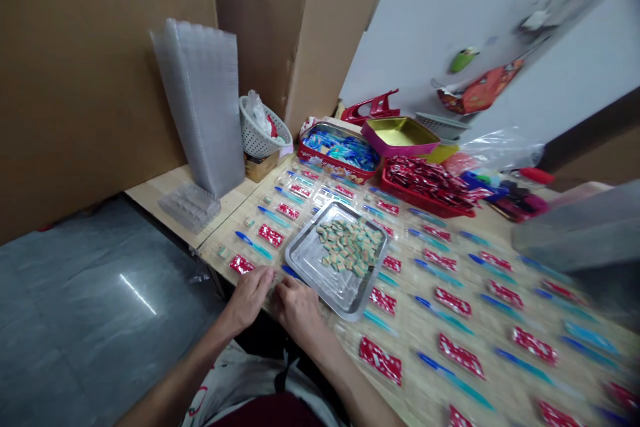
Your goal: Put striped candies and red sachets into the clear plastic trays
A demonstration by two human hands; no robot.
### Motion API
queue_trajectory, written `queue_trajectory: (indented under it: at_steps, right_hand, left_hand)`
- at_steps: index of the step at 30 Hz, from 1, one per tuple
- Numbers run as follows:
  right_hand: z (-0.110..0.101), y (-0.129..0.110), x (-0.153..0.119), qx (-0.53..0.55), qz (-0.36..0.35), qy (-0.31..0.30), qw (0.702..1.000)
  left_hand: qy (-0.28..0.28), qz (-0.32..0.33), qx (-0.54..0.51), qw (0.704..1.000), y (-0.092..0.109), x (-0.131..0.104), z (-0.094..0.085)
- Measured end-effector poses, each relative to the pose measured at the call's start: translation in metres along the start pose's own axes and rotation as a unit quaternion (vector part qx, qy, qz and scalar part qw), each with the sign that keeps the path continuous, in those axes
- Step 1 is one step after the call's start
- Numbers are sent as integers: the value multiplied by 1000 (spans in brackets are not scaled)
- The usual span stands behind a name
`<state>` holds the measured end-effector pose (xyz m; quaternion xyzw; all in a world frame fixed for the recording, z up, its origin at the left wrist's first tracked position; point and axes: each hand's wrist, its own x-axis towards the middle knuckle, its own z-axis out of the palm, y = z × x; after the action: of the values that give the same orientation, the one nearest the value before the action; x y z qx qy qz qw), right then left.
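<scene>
My left hand (251,295) is at the table's near edge, fingers pressed together, beside a red packet with white dots (242,263). Close by, my right hand (298,307) has its fingers curled in; whatever either hand holds is too small or hidden to make out. Just beyond my right hand lies a metal tray (310,260) with many small beige-and-green square pieces (349,245) heaped toward its far right. Around the tray, clear plastic packs in rows each carry a red dotted packet (383,359) and a slim blue-and-turquoise stick (453,379).
A tall stack of clear plastic trays (205,107) rises at the back left, near a basket (260,133). Behind the metal tray are a red tin of blue packets (340,153) and a red tray (425,199) heaped with red packets. Cardboard (100,67) walls the left.
</scene>
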<state>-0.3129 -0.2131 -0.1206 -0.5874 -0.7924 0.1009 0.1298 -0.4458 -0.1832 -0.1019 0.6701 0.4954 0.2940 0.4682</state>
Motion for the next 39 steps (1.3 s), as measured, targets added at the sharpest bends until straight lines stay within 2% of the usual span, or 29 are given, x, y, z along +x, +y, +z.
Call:
queue_trajectory:
  at_steps: [5,8,10,13,16,18,21,24,31,36,39]
  right_hand:
    - [0,-4,-1,29,-6,-3,1000]
    - [-9,11,-3,82,5,18,996]
    - [-20,33,-7,111,38,56,992]
    - [-34,79,-13,89,136,115,980]
    - [-40,118,-17,15,216,125,968]
    - [-39,130,-16,-21,238,120,964]
    - [-34,133,-12,-38,241,118,963]
    - [-32,128,-8,-14,227,120,966]
    - [-34,122,-9,28,232,89,968]
    - [-31,118,-8,38,214,103,971]
    - [-32,118,-7,46,208,99,972]
  left_hand:
    - [0,-7,2,1000,2,-1,0]
    - [4,-13,15,1000,5,2,0]
    - [-2,-8,40,999,10,9,3]
    - [-21,22,104,994,21,30,16]
    - [-45,97,181,978,27,64,44]
    - [-56,135,239,960,27,88,66]
    - [-72,159,284,943,24,117,93]
    - [-102,179,297,932,21,129,106]
    - [-135,192,321,918,24,120,102]
    - [-149,189,351,905,30,116,100]
    - [-150,182,344,909,29,115,98]
